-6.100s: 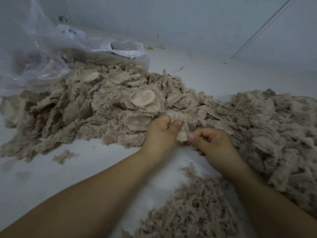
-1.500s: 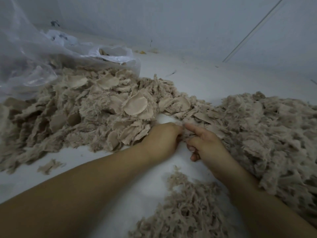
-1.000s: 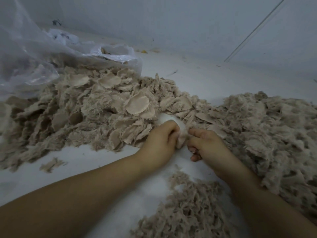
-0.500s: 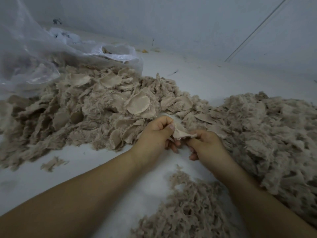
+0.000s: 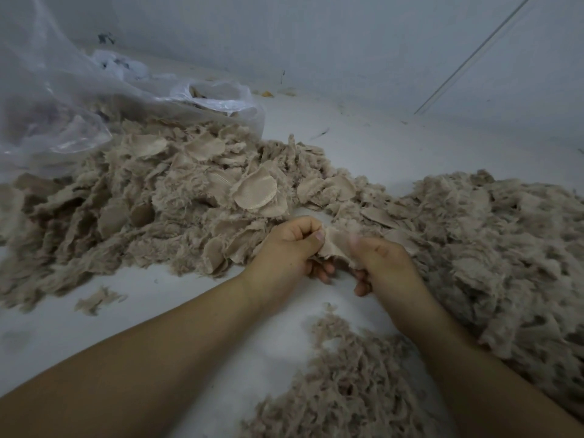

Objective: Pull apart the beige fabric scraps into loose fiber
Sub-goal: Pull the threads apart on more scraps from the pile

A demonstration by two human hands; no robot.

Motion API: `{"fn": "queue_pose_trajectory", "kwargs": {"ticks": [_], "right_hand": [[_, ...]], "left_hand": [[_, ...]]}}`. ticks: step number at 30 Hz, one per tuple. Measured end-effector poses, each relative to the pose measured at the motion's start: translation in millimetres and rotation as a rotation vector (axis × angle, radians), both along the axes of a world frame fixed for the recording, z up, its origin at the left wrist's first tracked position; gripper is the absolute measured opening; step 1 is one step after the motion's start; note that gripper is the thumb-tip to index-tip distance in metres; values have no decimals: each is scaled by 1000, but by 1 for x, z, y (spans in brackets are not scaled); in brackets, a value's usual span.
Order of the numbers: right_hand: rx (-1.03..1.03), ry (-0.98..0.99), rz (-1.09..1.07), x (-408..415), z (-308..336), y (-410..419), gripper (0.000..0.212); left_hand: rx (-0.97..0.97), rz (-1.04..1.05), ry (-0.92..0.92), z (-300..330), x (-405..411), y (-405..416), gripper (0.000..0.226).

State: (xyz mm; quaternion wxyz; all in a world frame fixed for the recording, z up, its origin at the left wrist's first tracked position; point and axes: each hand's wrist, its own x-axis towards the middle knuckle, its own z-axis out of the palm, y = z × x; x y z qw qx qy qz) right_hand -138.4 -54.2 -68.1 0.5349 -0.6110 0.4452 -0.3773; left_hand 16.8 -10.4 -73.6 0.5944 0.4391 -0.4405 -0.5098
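Note:
A small beige fabric scrap (image 5: 335,245) is stretched between my two hands just above the white floor. My left hand (image 5: 289,248) pinches its left edge between thumb and curled fingers. My right hand (image 5: 384,260) grips its right edge; that thumb is blurred. Behind them lies a big heap of beige scraps (image 5: 164,200), many of them round discs. Loose pulled fiber forms a mound on the right (image 5: 493,248) and a smaller pile near me (image 5: 344,380).
A crumpled clear plastic bag (image 5: 63,99) holding more scraps lies at the back left. One stray scrap (image 5: 94,300) sits on the white floor (image 5: 196,289) at left. A grey wall (image 5: 347,42) rises behind.
Both hands picked a scrap off the edge of the heap, lifted it slightly and now hold it stretched wider between them. The piles have not moved.

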Motion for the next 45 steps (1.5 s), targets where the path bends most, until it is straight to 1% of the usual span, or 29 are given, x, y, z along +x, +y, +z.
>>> {"fn": "queue_pose_trajectory", "kwargs": {"ticks": [3,5,6,8,9,11,13,16,17,18,19,23,27,29,30,31,32,34,35,36,38,39,41,43,45], "right_hand": [[-98,-31,61,0,0,6,28],[-118,-67,59,1,2,7,29],[-125,-77,58,0,2,7,30],[-123,-74,26,1,1,6,37],[-112,-75,-8,1,0,5,41],[-66,-117,-65,2,-1,1,43],[-19,-141,-67,1,0,-1,47],[-94,-1,79,0,-1,2,56],[-130,37,124,1,-1,4,49],[-146,49,147,0,-2,4,37],[-136,43,151,0,-2,4,29],[-73,27,160,-4,-3,0,38],[-68,37,121,-3,-2,0,33],[-68,14,93,-3,-1,0,29],[-72,0,97,-3,-1,0,25],[-75,-9,105,-3,-1,0,20],[-78,-12,110,-3,-2,0,17],[-71,7,97,-3,-4,-2,18],[-68,24,89,-3,-5,-2,21],[-70,38,84,-3,-7,-2,24],[-83,53,68,-2,-8,-1,28],[-91,58,52,-2,-8,0,29],[-100,61,20,-1,-7,1,30],[-100,57,12,0,-7,3,32],[-106,66,21,-1,-7,4,33]], "left_hand": [[13,32,34,-1,1,-1,28],[16,12,10,-2,1,-1,37],[17,0,-39,-3,0,-1,36],[24,1,-115,-3,0,-1,19],[32,15,-114,-4,0,-1,17],[30,41,-66,-5,1,-1,19],[21,48,-22,-4,1,-1,17],[4,49,-13,-3,-1,-1,17],[-5,50,-9,-3,-1,-2,17],[-11,55,-5,-4,-1,-2,17],[-13,64,-3,-4,0,-2,17],[-17,102,-1,-4,1,-1,23],[-20,129,47,-4,3,-1,18],[-1,139,17,-4,5,0,17],[0,154,-42,-3,6,0,17],[-20,189,-148,-2,7,0,15],[-64,254,-307,-1,8,-1,17],[-158,398,-742,2,17,-2,29],[-168,435,-955,3,23,-2,30],[-151,442,-1125,5,29,-2,28],[-53,410,-1388,8,42,0,18],[-2,391,-1502,10,47,1,14],[36,371,-1676,13,56,1,25],[16,337,-1775,17,67,1,29],[-37,253,-1903,18,74,1,39]]}}
